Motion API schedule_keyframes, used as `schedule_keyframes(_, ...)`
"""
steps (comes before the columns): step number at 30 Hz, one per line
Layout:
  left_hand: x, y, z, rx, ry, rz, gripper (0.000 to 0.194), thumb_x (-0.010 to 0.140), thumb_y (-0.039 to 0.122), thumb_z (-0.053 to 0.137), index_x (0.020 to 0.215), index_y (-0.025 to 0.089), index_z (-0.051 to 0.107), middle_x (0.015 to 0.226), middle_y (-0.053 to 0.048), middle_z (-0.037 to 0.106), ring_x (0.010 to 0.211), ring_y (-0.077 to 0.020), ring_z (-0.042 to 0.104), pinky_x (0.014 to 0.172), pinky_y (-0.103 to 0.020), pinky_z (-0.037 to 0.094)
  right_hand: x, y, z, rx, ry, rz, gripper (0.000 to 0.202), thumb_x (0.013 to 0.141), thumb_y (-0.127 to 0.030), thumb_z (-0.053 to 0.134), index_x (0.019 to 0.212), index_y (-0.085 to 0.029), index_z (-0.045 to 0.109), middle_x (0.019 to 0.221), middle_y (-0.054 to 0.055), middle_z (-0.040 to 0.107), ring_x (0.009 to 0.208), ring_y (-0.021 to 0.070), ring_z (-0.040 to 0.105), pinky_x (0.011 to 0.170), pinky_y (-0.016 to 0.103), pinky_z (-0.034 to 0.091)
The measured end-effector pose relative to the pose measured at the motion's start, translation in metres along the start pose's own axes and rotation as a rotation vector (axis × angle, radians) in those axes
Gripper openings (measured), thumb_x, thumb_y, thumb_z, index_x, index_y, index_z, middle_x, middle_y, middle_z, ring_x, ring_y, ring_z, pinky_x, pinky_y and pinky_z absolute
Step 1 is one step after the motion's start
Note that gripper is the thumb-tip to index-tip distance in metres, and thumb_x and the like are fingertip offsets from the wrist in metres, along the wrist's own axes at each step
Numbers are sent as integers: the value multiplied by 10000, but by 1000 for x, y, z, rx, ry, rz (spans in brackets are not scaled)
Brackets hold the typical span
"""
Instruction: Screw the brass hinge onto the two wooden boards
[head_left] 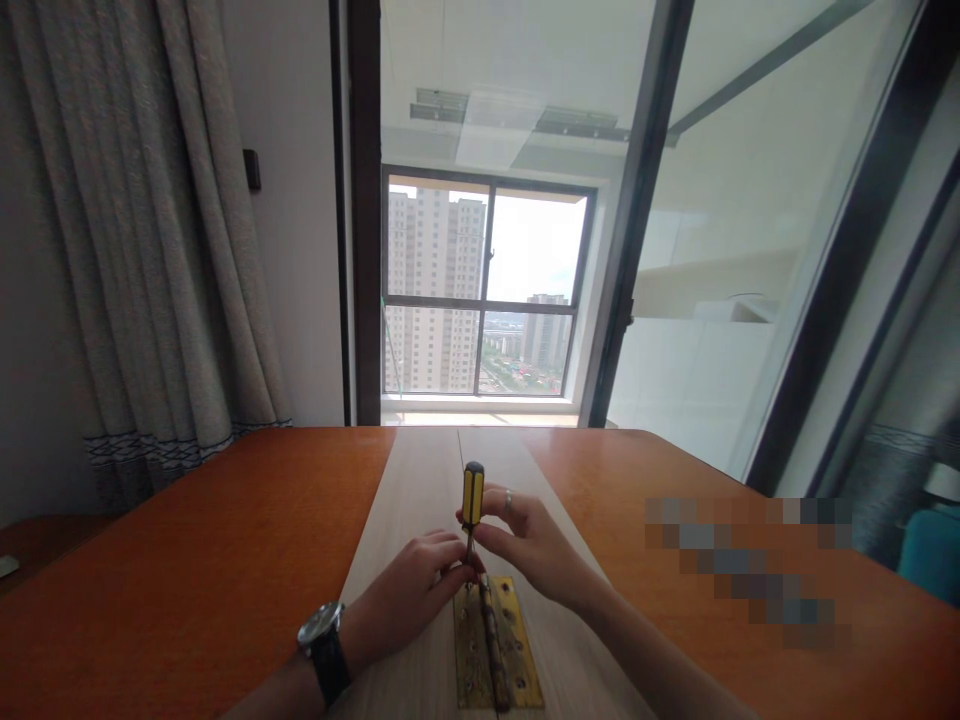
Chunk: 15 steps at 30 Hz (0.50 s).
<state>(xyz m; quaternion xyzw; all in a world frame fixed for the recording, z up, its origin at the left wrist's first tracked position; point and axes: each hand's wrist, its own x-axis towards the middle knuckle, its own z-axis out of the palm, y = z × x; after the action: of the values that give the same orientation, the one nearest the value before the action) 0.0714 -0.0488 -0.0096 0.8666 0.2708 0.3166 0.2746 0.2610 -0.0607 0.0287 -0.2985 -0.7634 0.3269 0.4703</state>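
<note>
A yellow and black screwdriver [473, 494] stands upright over the far left part of a brass hinge [471, 655]. My right hand [536, 540] is closed on its handle, thumb and fingers pinching the lower part. Low on the shaft, the fingers of my left hand [424, 578] pinch near the tip, where a screw, if any, is hidden. The hinge lies open and flat across the seam between two pale wooden boards [405, 510]. Several screw holes show in its leaves.
The boards lie on an orange-brown wooden table [285, 540]. A blurred patch [750, 560] covers something on the table's right side. Beyond the far edge are a glass sliding door and a window [487, 290]; a grey curtain [150, 220] hangs at left.
</note>
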Motion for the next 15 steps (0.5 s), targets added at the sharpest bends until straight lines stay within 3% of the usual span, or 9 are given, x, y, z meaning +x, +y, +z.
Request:
schedule_keyframes(10,-1,1,-1,-22,-19,-2,205,973,222,493,994,171,690,1035,-71,688,1017,-199,629,932,-285,465,0,8,4,8,8,84,90,802,-237,702,852,-182,652,874,27,651,903,207,589,905,381,472)
schedule_keyframes(15,0,0,-1,-28,-31,11,214,985,195,456,929,169,661,993,-54,692,970,-183,630,899,-270,461,-1,1,5,4,26,71,237,872,-331,639,1043,-179,700,1010,76,703,963,231,619,910,394,475)
